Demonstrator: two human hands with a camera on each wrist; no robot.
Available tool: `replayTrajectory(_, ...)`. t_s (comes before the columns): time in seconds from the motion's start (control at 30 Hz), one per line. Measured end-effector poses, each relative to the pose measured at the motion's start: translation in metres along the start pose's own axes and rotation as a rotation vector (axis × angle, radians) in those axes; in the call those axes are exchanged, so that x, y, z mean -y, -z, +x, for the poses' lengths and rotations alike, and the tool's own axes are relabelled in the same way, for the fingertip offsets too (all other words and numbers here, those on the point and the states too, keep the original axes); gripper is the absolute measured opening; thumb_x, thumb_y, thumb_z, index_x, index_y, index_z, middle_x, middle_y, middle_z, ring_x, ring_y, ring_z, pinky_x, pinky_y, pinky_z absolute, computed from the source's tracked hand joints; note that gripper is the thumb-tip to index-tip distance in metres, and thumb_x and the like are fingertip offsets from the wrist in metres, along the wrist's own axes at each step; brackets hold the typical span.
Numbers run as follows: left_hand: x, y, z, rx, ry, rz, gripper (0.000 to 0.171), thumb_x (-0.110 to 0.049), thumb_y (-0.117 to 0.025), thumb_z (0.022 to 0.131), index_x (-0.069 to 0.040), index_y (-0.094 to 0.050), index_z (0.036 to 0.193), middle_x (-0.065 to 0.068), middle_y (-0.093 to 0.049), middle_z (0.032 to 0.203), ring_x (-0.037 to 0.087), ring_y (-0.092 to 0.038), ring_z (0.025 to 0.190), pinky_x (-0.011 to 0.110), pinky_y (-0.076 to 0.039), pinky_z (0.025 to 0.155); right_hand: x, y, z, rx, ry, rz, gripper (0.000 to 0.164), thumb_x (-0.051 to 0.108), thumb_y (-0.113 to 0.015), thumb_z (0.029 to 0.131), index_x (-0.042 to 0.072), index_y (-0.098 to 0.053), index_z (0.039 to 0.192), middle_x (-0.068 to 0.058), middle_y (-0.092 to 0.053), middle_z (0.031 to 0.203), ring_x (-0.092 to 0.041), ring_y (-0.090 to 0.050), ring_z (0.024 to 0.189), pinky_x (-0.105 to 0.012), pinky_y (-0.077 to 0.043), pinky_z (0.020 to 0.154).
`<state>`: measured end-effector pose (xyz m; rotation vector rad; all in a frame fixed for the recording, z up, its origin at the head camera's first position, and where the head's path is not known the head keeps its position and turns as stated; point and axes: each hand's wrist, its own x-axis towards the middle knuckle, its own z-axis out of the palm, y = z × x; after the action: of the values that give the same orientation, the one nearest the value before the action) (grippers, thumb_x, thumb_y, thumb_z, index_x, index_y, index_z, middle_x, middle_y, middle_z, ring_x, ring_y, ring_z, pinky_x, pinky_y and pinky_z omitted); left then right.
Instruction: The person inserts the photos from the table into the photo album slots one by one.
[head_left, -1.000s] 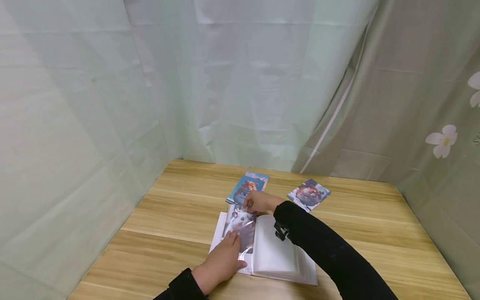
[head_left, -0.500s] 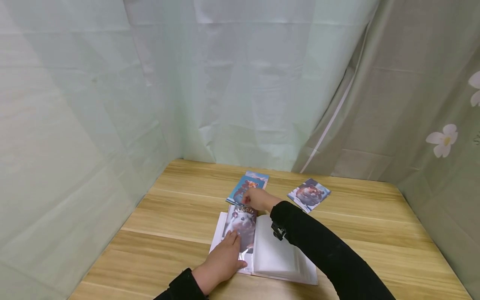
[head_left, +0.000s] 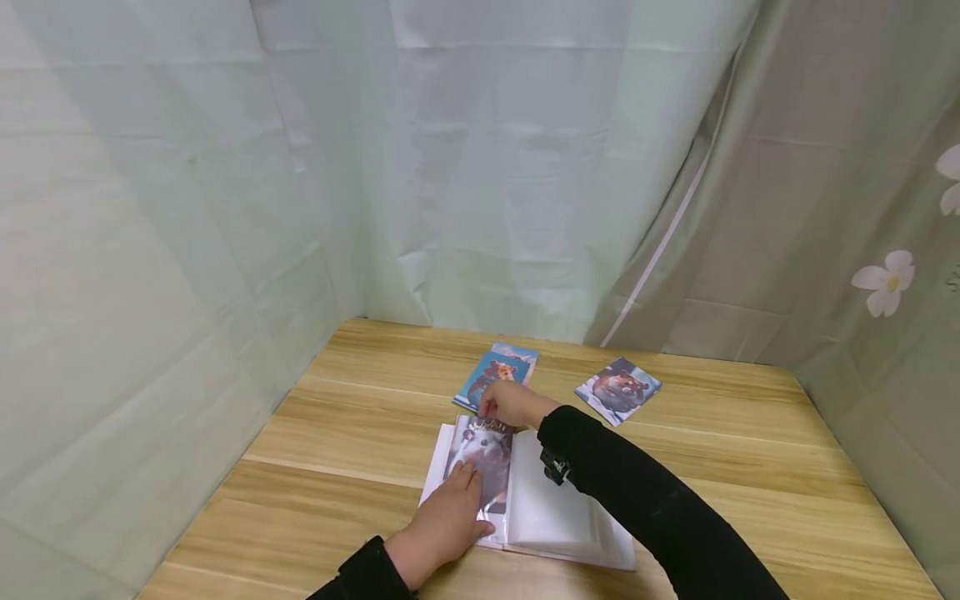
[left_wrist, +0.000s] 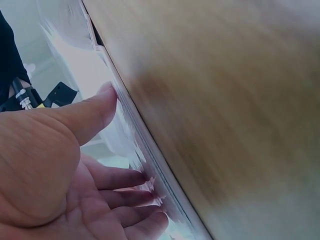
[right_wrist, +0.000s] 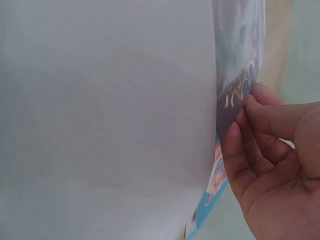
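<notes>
- A pale, crowned-rodent photo (head_left: pixel 493 467) is being pinched at its top by the right grip (head_left: pixel 516 404), over the open album's (head_left: pixel 553 510) left page.
- It is being partly covered by the left grip (head_left: pixel 446 517), fingers extended.
- Other photos (head_left: pixel 617 390) are being carried by the wood-grained tabletop (head_left: pixel 360 417).
- Behind, pale curtains (head_left: pixel 495 167) are being seen, white-flowered at right.

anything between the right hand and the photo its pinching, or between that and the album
Nothing visible: the right hand pinches the photo by its top edge, and the photo lies over the left side of the open album. The left hand overlaps the photo's lower left, probably steadying rather than blocking.
</notes>
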<state>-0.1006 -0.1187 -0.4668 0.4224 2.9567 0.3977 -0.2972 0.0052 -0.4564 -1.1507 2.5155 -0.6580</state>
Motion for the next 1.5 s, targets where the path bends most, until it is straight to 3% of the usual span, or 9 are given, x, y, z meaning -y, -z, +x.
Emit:
replayTrajectory(0.27, 0.0008, 0.0007, -0.0004, 0.014, 0.004, -0.031, 0.078, -0.037, -0.077, 0.086, 0.015, -0.050, 0.136, 0.030, -0.043, 0.148, 0.044, -0.039, 0.139, 0.050, -0.038, 0.111, 0.0010, -0.0024, -0.0019, 0.019, 0.029, 0.000, 0.018, -0.009, -0.067, 0.089, 0.006, -0.076, 0.088, 0.000, -0.072, 0.085, -0.010, -0.062, 0.079, -0.024, -0.054, 0.075)
replayTrajectory(0.83, 0.0018, 0.0015, -0.0014, 0.013, 0.010, -0.078, 0.080, -0.040, -0.077, 0.085, 0.015, -0.049, 0.137, 0.031, -0.040, 0.150, 0.046, -0.038, 0.139, 0.052, -0.038, 0.110, 0.0075, -0.0027, -0.0075, 0.084, 0.003, 0.051, 0.022, -0.011, -0.064, 0.088, 0.007, -0.076, 0.088, 0.000, -0.070, 0.083, -0.008, -0.055, 0.072, -0.021, -0.048, 0.065)
replayTrajectory(1.27, 0.0042, 0.0013, 0.0003, 0.038, 0.016, -0.073, 0.081, -0.041, -0.076, 0.087, 0.013, -0.048, 0.140, 0.029, -0.038, 0.152, 0.044, -0.036, 0.141, 0.052, -0.038, 0.111, 0.0031, -0.0015, -0.0066, 0.088, 0.071, 0.027, 0.020, -0.008, -0.064, 0.091, 0.007, -0.077, 0.089, 0.001, -0.071, 0.085, -0.007, -0.059, 0.077, -0.022, -0.052, 0.073)
replayTrajectory(1.5, 0.0044, 0.0023, 0.0003, 0.037, 0.007, -0.068, 0.080, -0.042, -0.076, 0.087, 0.013, -0.049, 0.139, 0.030, -0.038, 0.152, 0.043, -0.036, 0.142, 0.052, -0.038, 0.111, 0.0035, -0.0003, -0.0083, 0.106, 0.047, 0.041, 0.022, -0.009, -0.063, 0.090, 0.008, -0.078, 0.090, 0.003, -0.069, 0.083, -0.008, -0.057, 0.077, -0.022, -0.052, 0.073)
